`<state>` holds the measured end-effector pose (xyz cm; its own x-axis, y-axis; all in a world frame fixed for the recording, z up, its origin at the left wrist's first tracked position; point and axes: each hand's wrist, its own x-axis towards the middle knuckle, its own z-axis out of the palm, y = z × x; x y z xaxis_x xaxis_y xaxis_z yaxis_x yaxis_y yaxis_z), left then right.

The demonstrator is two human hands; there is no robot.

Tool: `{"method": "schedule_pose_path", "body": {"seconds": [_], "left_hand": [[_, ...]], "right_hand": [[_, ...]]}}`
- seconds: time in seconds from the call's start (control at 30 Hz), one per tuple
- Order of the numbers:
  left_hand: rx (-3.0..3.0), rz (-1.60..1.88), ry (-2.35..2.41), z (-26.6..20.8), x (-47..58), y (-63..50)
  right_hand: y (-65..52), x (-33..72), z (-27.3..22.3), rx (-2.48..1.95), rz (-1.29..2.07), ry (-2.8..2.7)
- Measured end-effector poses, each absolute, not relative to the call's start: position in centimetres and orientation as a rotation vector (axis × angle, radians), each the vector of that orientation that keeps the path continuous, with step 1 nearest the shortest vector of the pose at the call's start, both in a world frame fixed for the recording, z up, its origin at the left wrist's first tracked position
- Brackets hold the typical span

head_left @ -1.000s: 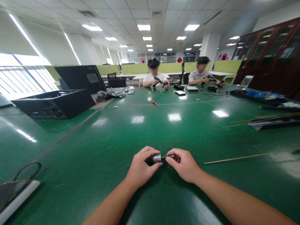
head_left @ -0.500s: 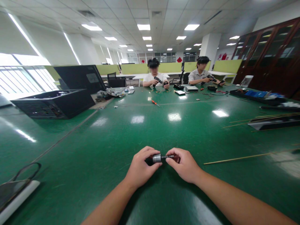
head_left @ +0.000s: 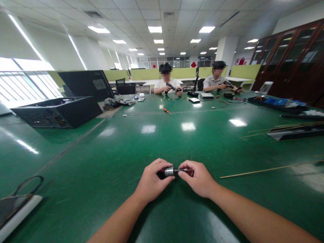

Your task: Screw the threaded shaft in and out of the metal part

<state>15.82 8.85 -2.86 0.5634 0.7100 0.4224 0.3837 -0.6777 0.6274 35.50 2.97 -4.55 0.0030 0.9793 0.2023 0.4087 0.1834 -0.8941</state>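
Observation:
Close in front of me, above the green table, I hold a small silver cylinder with a thin, dark, ridged shaft on its right end. It looks like a small motor, but its left end is hidden in my palm. My left hand is closed around the cylinder, thumb below and fingers above. The fingers of my right hand pinch the shaft, and its tip shows between thumb and forefinger. The piece lies about level, pointing left to right.
A thin rod lies right of my right hand, with more rods and a metal channel beyond. An orange screwdriver lies farther off. An opened black computer case stands left. Two people across the table hold power drills.
My right fingertips have shifted very slightly left along the shaft. My left hand and the cylinder stay practically in place.

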Motion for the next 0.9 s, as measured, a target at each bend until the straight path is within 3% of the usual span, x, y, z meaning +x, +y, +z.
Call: {"method": "schedule_pose_path", "body": {"seconds": [0.9], "left_hand": [[2.282,0.834,0.861,-2.96,15.88,8.72]], "right_hand": [[3.05,35.57,-4.73,-1.388,0.760,-1.672]]}}
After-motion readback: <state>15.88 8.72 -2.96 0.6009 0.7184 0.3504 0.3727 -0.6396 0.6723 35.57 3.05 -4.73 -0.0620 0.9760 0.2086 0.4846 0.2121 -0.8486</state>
